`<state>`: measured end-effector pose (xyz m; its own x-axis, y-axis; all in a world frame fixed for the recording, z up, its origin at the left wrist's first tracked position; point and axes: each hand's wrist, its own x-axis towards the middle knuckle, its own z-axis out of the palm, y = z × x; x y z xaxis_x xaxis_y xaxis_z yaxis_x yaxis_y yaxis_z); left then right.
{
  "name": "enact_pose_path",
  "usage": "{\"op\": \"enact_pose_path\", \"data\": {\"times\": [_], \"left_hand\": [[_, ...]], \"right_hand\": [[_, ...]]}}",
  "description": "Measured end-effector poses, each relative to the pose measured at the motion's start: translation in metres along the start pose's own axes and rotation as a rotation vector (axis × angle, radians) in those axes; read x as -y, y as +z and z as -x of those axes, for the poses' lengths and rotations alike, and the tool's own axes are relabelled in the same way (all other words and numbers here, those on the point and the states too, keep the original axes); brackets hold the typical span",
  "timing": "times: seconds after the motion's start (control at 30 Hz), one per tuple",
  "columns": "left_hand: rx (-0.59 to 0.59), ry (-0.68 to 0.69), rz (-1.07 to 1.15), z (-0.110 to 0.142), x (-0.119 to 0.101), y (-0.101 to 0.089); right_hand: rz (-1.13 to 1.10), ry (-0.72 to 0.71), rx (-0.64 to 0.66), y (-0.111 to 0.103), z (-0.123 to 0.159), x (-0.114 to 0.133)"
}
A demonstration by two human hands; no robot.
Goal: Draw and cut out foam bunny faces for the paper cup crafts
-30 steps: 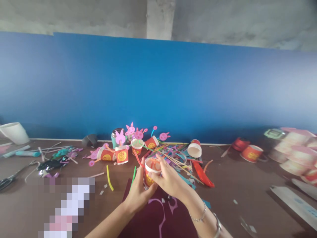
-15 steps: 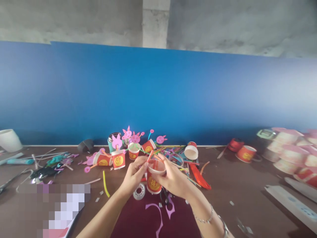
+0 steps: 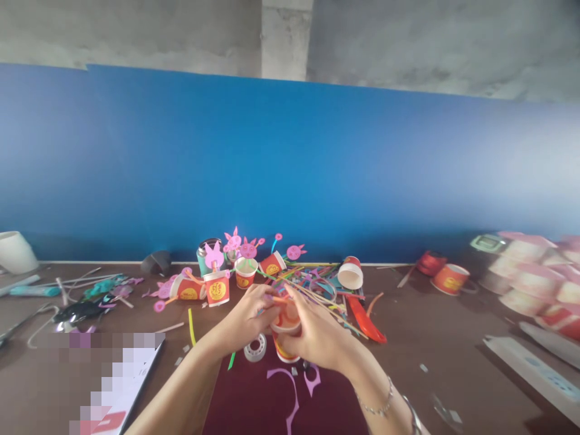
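Note:
In the middle of the head view a red paper cup (image 3: 285, 349) with a yellow emblem and white rim stands over the dark red mat (image 3: 254, 405). My right hand (image 3: 312, 326) is closed around its right side, thumb across the front. At the rim, the fingers of my left hand (image 3: 256, 314) pinch a thin orange strip (image 3: 280, 299), which looks like a straw; its lower part is hidden. A green straw end (image 3: 232, 360) shows below my left wrist. A white tape roll (image 3: 255, 348) lies just left of the cup, and purple paper scraps (image 3: 290, 393) lie in front.
Behind stand decorated cups (image 3: 217, 289) with pink animal faces. Loose straws (image 3: 317, 293) and a red curved object (image 3: 366, 320) lie behind right. Scissors-like black items (image 3: 81, 314) are left; stacked cups (image 3: 530, 272) and a white power strip (image 3: 530, 368) are right.
The orange straw has tipped from upright to nearly level over the cup's rim. My left hand has turned over the cup, and a green straw end now shows below it.

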<state>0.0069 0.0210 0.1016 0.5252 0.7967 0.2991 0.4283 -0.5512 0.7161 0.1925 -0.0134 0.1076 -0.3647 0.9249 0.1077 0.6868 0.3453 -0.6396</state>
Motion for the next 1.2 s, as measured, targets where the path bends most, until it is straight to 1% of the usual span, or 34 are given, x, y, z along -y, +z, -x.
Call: {"op": "enact_pose_path", "data": {"times": [0.07, 0.13, 0.23, 0.3, 0.4, 0.5, 0.6, 0.67, 0.77, 0.87, 0.9, 0.97, 1.03, 1.07, 1.13, 1.2], "left_hand": [[0.050, -0.029, 0.022, 0.001, -0.005, -0.002], [0.081, -0.025, 0.071, 0.001, -0.008, -0.001], [0.077, -0.010, 0.174, 0.001, -0.010, 0.005], [0.019, -0.054, 0.188, 0.001, -0.010, 0.011], [-0.092, -0.163, 0.130, 0.002, -0.008, 0.021], [-0.170, -0.197, 0.095, 0.003, -0.005, 0.026], [-0.197, -0.188, 0.086, 0.003, -0.005, 0.027], [-0.194, -0.169, 0.116, 0.003, -0.006, 0.027], [-0.207, -0.130, 0.210, 0.001, -0.009, 0.029], [-0.256, -0.070, 0.269, -0.001, -0.010, 0.031], [-0.274, -0.055, 0.281, -0.001, -0.010, 0.031], [-0.295, -0.047, 0.313, -0.001, -0.007, 0.032], [-0.304, -0.066, 0.357, -0.002, -0.003, 0.033], [-0.307, -0.073, 0.372, -0.002, -0.001, 0.033], [-0.305, -0.081, 0.375, -0.003, 0.003, 0.034], [-0.310, -0.080, 0.356, -0.004, 0.004, 0.037]], "right_hand": [[-0.008, 0.005, 0.041, 0.000, 0.000, 0.003], [-0.002, 0.015, 0.064, 0.001, 0.001, 0.005], [0.008, 0.034, 0.080, 0.003, 0.001, 0.008], [0.010, 0.055, 0.079, 0.005, 0.001, 0.008], [0.009, 0.077, 0.070, 0.005, 0.001, 0.009], [-0.018, 0.078, 0.079, 0.004, 0.001, 0.010], [-0.068, 0.070, 0.087, 0.004, 0.001, 0.010], [-0.108, 0.053, 0.066, 0.005, 0.000, 0.007], [-0.185, -0.022, -0.023, 0.011, -0.003, 0.000], [-0.260, -0.091, -0.134, 0.018, -0.008, -0.007], [-0.290, -0.108, -0.141, 0.019, -0.009, -0.009], [-0.372, -0.131, -0.088, 0.020, -0.010, -0.010], [-0.486, -0.111, -0.012, 0.018, -0.010, -0.009], [-0.544, -0.078, -0.001, 0.017, -0.010, -0.008], [-0.623, -0.006, -0.032, 0.016, -0.012, -0.007], [-0.610, 0.004, -0.087, 0.017, -0.016, -0.007]]}}
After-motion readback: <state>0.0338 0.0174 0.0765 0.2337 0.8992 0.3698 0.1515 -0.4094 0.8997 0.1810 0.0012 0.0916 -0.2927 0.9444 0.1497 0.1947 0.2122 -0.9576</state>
